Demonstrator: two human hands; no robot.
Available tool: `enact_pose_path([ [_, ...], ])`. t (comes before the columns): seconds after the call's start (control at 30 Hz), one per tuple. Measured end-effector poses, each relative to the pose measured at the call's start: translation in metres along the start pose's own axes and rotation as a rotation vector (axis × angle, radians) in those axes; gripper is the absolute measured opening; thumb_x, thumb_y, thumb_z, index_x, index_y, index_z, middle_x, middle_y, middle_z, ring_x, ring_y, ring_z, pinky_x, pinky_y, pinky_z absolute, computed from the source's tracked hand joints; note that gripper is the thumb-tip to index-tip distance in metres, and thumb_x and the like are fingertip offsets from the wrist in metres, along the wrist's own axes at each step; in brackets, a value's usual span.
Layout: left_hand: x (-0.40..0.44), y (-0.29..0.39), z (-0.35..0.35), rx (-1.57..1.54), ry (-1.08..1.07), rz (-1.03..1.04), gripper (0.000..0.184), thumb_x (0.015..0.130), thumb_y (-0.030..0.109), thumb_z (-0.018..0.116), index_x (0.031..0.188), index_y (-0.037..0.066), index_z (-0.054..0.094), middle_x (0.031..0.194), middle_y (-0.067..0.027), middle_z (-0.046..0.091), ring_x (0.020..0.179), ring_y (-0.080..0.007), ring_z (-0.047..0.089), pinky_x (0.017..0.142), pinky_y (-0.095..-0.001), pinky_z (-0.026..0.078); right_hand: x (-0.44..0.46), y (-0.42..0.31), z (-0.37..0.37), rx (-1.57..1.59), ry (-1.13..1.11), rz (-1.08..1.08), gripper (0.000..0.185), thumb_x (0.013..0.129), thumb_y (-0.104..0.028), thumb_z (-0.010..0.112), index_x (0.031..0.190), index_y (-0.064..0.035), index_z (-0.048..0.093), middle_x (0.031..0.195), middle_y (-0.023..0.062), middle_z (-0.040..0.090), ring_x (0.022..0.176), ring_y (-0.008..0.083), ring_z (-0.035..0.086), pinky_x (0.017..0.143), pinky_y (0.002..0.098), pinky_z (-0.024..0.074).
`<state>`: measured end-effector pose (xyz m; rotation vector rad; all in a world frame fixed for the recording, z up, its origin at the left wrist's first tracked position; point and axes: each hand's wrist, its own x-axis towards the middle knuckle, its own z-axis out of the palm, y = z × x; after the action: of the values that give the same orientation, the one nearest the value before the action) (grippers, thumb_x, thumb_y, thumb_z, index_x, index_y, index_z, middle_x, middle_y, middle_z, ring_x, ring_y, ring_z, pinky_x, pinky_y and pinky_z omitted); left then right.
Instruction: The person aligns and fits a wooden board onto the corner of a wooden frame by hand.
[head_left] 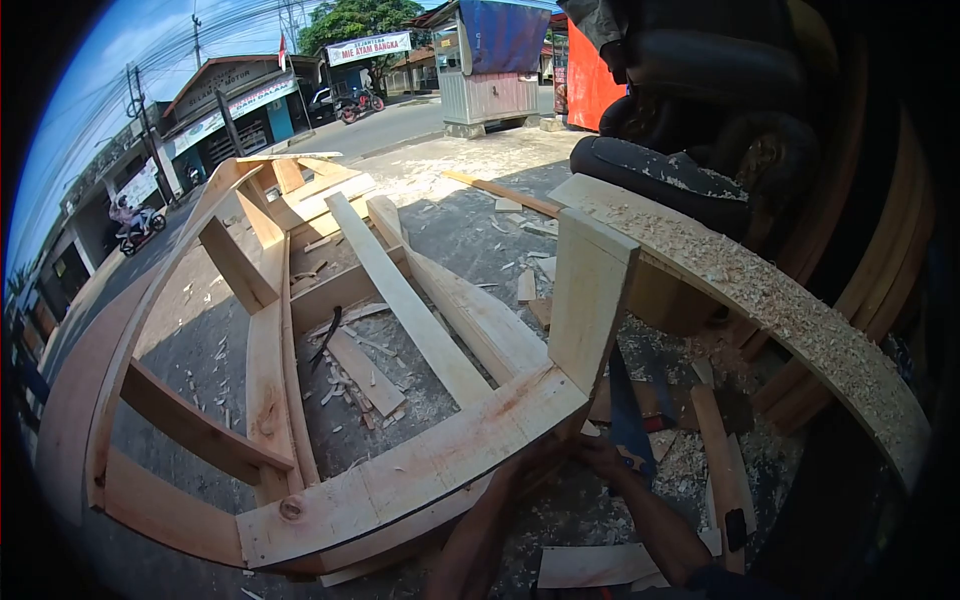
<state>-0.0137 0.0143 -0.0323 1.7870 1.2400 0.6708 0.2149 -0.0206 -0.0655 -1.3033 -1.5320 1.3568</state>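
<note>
A boat-shaped wooden frame [410, 460] of pale planks fills the middle and left of the head view. At its near right corner stands an upright board [592, 285]. My left hand [535, 455] is at the underside of that corner, with its fingers mostly hidden by the wood. Beside it, my right hand [598, 455] reaches in close to the same corner, its fingers bent and partly hidden; what it holds, if anything, does not show. A hand saw [628, 410] with a dark blue blade is just right of my right hand.
A curved plank [740, 265] covered in shavings arches across the right. Wood strips [715, 450] and offcuts [365, 370] lie on the ground among shavings. A dark motorbike seat [650, 170] is behind the plank. Beyond are a road and a stall [490, 95].
</note>
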Motion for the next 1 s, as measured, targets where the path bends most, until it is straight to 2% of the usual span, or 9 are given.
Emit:
enact_pose_path([
  [0.03,0.000,0.000,0.000,0.000,0.000,0.003,0.082,0.080,0.055,0.077,0.139,0.004,0.052,0.136,-0.0206,0.058,0.127,-0.0307,0.054,0.109,-0.0385,0.041,0.001,-0.001,-0.001,0.089,-0.025,0.072,0.043,0.095,-0.034,0.069,0.130,-0.0083,0.066,0.111,0.0049,0.072,0.094,0.0099,0.065,0.084,0.0278,0.0532],
  [0.07,0.000,0.001,0.000,0.003,0.000,0.003,0.082,0.080,0.055,0.076,0.139,0.004,0.052,0.136,-0.0206,0.058,0.127,-0.0307,0.054,0.109,-0.0385,0.041,0.002,-0.003,-0.005,0.091,-0.027,0.070,0.043,0.095,-0.034,0.069,0.130,-0.0083,0.066,0.111,0.0049,0.072,0.094,0.0099,0.065,0.084,0.0278,0.0532],
  [0.13,-0.001,0.001,-0.001,0.005,0.004,0.007,0.081,0.080,0.054,0.076,0.139,0.004,0.052,0.136,-0.0205,0.058,0.127,-0.0307,0.054,0.109,-0.0385,0.041,-0.001,-0.031,-0.013,-0.056,-0.096,0.187,0.042,0.095,-0.033,0.070,0.129,-0.0097,0.067,0.106,0.0031,0.074,0.085,0.0081,0.065,0.075,0.0264,0.0537],
  [0.33,-0.002,0.001,-0.001,0.009,0.008,0.009,0.080,0.081,0.053,0.076,0.139,0.004,0.052,0.136,-0.0202,0.058,0.128,-0.0306,0.054,0.109,-0.0386,0.041,0.006,-0.029,-0.019,-0.140,-0.114,0.111,0.039,0.094,-0.034,0.071,0.124,-0.0096,0.071,0.095,0.0004,0.075,0.075,0.0072,0.064,0.069,0.0263,0.0527],
  [0.67,-0.001,0.005,0.001,0.020,0.021,0.025,0.077,0.083,0.052,0.075,0.139,0.005,0.052,0.136,-0.0197,0.057,0.128,-0.0306,0.053,0.110,-0.0386,0.040,0.011,-0.015,-0.017,-0.049,-0.072,0.144,0.046,0.091,-0.030,0.076,0.126,-0.0019,0.067,0.092,0.0015,0.073,0.072,0.0064,0.060,0.065,0.0261,0.0509],
  [0.87,-0.001,0.004,0.006,0.014,0.037,0.052,0.075,0.083,0.051,0.074,0.139,0.005,0.052,0.136,-0.0194,0.057,0.129,-0.0305,0.053,0.110,-0.0386,0.040,-0.002,-0.018,-0.005,0.000,-0.054,0.098,0.044,0.094,-0.033,0.072,0.130,-0.0084,0.067,0.093,-0.0016,0.071,0.072,0.0060,0.060,0.065,0.0246,0.0509],
  [0.93,0.001,0.006,0.009,0.010,0.047,0.064,0.075,0.084,0.051,0.074,0.139,0.005,0.052,0.136,-0.0193,0.057,0.129,-0.0305,0.053,0.111,-0.0386,0.040,-0.009,-0.020,0.003,-0.045,0.026,0.121,0.040,0.095,-0.032,0.070,0.129,-0.0110,0.068,0.093,0.0009,0.072,0.074,0.0096,0.063,0.069,0.0284,0.0532],
  [0.97,0.000,0.006,0.009,0.008,0.054,0.068,0.075,0.084,0.051,0.074,0.139,0.005,0.052,0.136,-0.0193,0.057,0.129,-0.0305,0.053,0.111,-0.0386,0.040,-0.013,-0.006,0.011,-0.180,0.114,-0.124,0.047,0.095,-0.031,0.068,0.137,-0.0115,0.061,0.092,0.0078,0.072,0.081,0.0167,0.067,0.076,0.0339,0.0548],
  [1.0,0.000,0.006,0.009,0.007,0.062,0.074,0.074,0.084,0.051,0.074,0.139,0.005,0.052,0.136,-0.0192,0.057,0.129,-0.0305,0.053,0.111,-0.0386,0.040,-0.027,-0.010,0.024,-0.184,0.101,-0.125,0.047,0.095,-0.031,0.068,0.137,-0.0115,0.061,0.092,0.0078,0.072,0.081,0.0167,0.067,0.076,0.0339,0.0548],
])
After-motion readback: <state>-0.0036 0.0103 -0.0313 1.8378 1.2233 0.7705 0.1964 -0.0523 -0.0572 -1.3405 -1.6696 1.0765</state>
